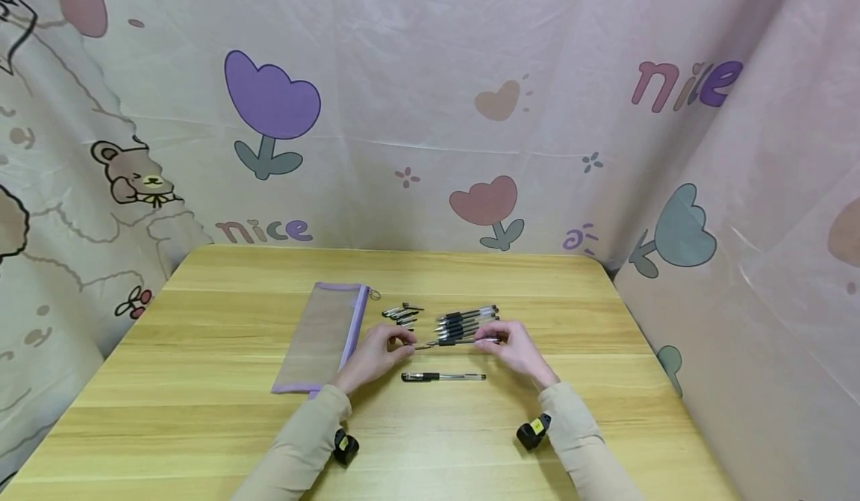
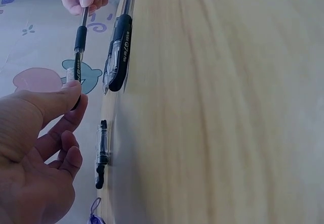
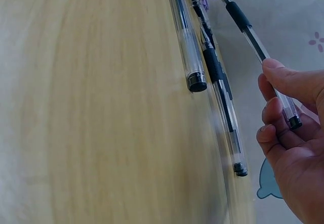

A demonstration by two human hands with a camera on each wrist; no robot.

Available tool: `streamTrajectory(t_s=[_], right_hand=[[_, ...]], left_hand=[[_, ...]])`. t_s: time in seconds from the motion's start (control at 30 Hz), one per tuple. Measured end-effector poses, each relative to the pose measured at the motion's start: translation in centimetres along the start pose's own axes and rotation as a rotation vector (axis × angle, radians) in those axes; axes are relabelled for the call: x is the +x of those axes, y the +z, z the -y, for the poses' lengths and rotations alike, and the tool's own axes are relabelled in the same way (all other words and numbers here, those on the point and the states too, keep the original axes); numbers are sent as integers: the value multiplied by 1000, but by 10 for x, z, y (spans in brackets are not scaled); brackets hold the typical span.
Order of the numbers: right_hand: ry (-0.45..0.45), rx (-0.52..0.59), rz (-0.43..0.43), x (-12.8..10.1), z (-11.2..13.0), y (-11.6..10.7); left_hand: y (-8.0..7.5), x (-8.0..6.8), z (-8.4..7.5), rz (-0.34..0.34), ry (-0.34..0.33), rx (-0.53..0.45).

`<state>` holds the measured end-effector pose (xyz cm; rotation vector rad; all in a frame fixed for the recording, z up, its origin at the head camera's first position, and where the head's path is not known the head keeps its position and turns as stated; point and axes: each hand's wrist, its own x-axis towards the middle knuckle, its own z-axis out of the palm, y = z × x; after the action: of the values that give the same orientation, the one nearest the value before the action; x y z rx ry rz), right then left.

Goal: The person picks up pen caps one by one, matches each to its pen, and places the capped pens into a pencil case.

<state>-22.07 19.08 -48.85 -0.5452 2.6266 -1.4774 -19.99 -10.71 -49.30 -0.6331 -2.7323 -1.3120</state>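
My right hand (image 1: 513,348) pinches the clear barrel of a black gel pen (image 3: 255,44) near its rear end, the tip pointing left. Between thumb and forefinger my left hand (image 1: 378,353) holds a black pen cap (image 2: 77,75) at that tip, in line with the pen. In the left wrist view the cap meets the pen's front end. A capped gel pen (image 1: 443,377) lies crosswise on the table in front of the hands. Behind the right hand several uncapped pens (image 1: 463,325) lie side by side. Loose pen caps (image 1: 403,314) lie beyond the left hand.
A mesh zip pouch with a purple border (image 1: 354,329) lies flat on the wooden table (image 1: 222,322), left of the caps. Patterned fabric (image 1: 376,98) hangs behind and at both sides. Each wrist wears a small black camera.
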Motion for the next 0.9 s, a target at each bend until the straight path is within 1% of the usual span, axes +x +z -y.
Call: streamTrajectory(t_s=[0.33,0.57,0.73,0.9], right_hand=[[11,-11,0,0,2,-1],[12,-25,11,1,6,2],[-1,-12,25,1,7,5],[-14,2,30,1,7,7]], left_hand=[[0,0,-1,-4,-1,14],[2,2,-5,13,-12,7],[2,1,-6,32,11,-26],[2,1,-4,44,36,-58]])
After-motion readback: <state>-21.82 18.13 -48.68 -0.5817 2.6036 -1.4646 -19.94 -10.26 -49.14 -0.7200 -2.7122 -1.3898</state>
